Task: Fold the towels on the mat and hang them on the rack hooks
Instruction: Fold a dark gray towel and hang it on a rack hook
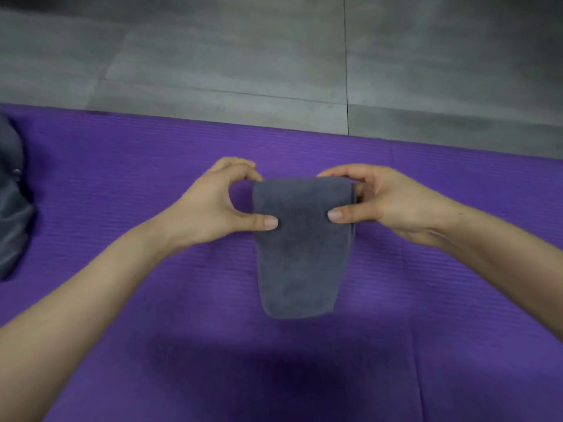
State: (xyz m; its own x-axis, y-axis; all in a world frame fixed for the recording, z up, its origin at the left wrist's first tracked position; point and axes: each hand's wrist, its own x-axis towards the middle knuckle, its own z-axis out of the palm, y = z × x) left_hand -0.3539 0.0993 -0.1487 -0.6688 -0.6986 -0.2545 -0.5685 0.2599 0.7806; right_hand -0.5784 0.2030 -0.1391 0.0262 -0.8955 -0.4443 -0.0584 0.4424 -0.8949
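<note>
Both hands pinch the top of a small dark grey folded terry towel (301, 248) in the head view. The left hand (213, 202) has its thumb pressed on the near face by the upper left corner, with its curled fingers at the edge behind. The right hand (387, 202) mirrors it at the upper right corner, thumb on the front and fingers curved over the top edge. Neither hand is spread wide, and each closes only on cloth. The forearms reach forward from the lower corners and converge on the towel, with the wrists roughly level. The towel is a narrow, several-layered strip with a rounded fold along the top. Its lower end trails toward the viewer over the purple ribbed foam mat (122, 178), apparently lifted rather than lying flat. Folding of this towel looks finished or nearly so, while hanging is not yet done. No rack or hooks show. At the mat's left edge lies a dark grey fabric bundle (12, 208), possibly another towel to fold, though I cannot tell. Beyond the mat is grey tiled floor (243, 56).
</note>
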